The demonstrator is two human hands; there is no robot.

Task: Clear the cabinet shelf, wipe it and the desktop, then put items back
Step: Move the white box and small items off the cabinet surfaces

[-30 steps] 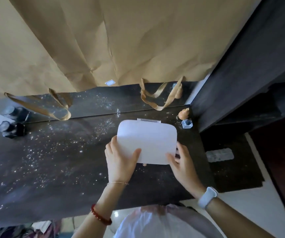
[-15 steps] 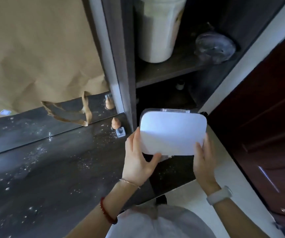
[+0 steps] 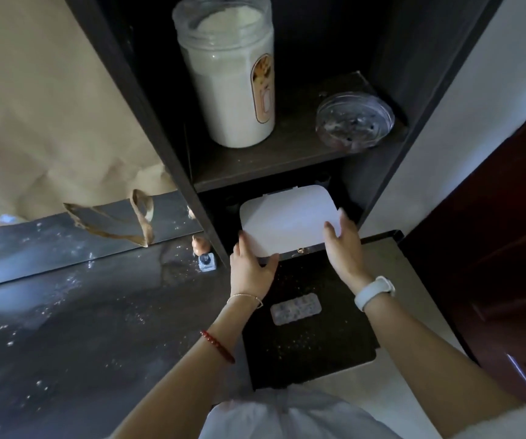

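A flat white box [image 3: 287, 221] with rounded corners sits partly inside the lower compartment of the dark cabinet [image 3: 274, 174]. My left hand [image 3: 249, 269] grips its near left corner. My right hand [image 3: 344, 247] holds its right edge, fingers along the side. The box's far end lies under the upper shelf. The dark desktop [image 3: 81, 327] to the left is speckled with white powder.
On the upper shelf stand a tall jar of white powder [image 3: 233, 74] and a clear glass lid [image 3: 355, 122]. A small figurine on a blue base [image 3: 204, 253] stands by the cabinet's side wall. A blister pack [image 3: 296, 308] lies on the dark ledge below. Brown paper [image 3: 49, 106] hangs behind.
The white box has travelled from the desktop to the right and into the lower cabinet compartment, carried by both hands. My view has swung right toward the cabinet.
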